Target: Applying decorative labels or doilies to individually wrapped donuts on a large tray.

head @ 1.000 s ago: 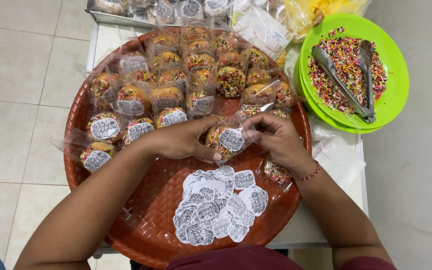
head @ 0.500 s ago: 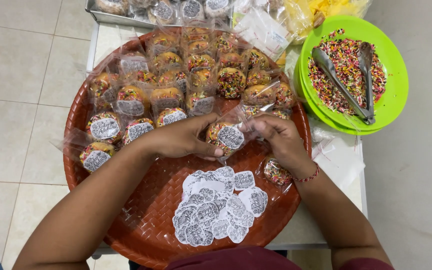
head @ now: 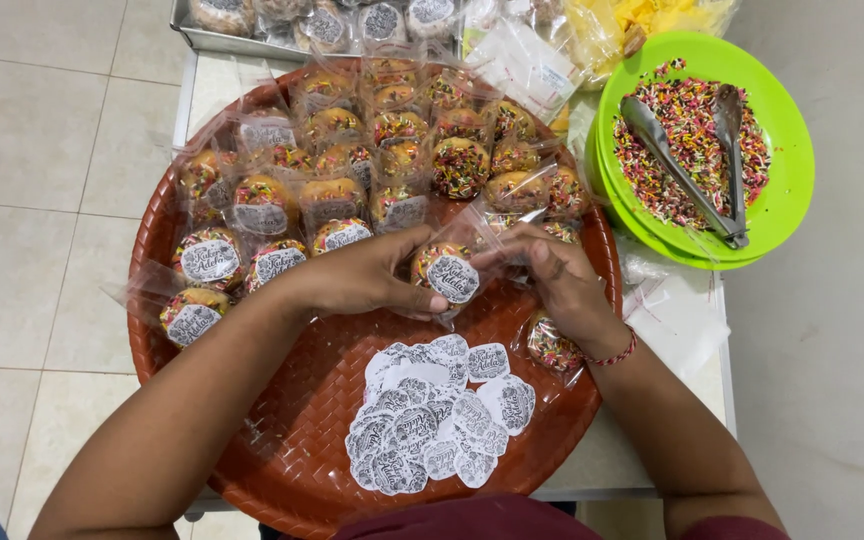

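Observation:
Over the middle of a round red woven tray, both my hands hold one wrapped sprinkled doughnut in clear plastic with a white round sticker on it. My left hand grips it from the left. My right hand pinches the plastic wrap at its right. A pile of loose white stickers lies on the tray just below my hands. Several wrapped doughnuts, some with stickers, fill the far half of the tray. One more wrapped doughnut lies by my right wrist.
A green plate of coloured sprinkles with metal tongs stands at the right. A metal tray of more wrapped doughnuts is at the top. Clear bags lie on the white table at right; tiled floor surrounds it.
My hands have stayed in place on the same wrapped doughnut; the fingers of my right hand shifted slightly along the plastic. Nothing else moved.

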